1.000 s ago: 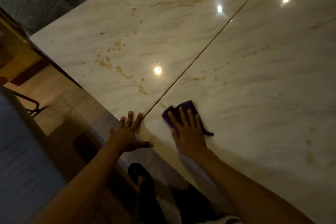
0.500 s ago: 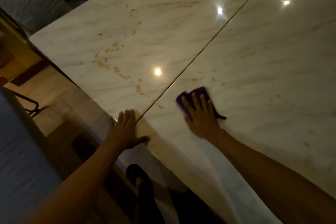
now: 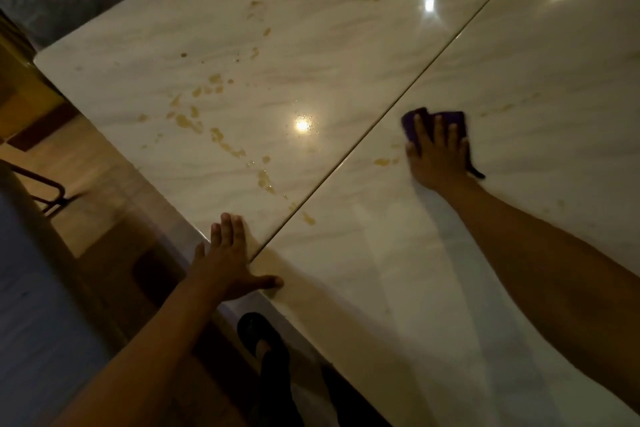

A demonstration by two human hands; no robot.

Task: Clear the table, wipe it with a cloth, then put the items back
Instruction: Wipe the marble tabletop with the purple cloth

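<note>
Right hand (image 3: 438,158) flat on purple cloth (image 3: 450,118), fingers (image 3: 439,132) straight and spread, pressing cloth onto counter (image 3: 398,288). Cloth on right slab, just right of seam (image 3: 346,158) between the two slabs; dark tail of cloth showing past heel of hand. Small tan stain (image 3: 382,161) just left of thumb. Left hand (image 3: 228,263) flat at near edge of counter, fingers extended and together, thumb splayed along edge across seam; holding nothing. Tan spots and streaks (image 3: 225,144) scattered over left slab. Three ceiling-light reflections on glossy surface. Dark slipper (image 3: 258,331) on floor below counter edge. Wooden floor (image 3: 104,191) at left.
</note>
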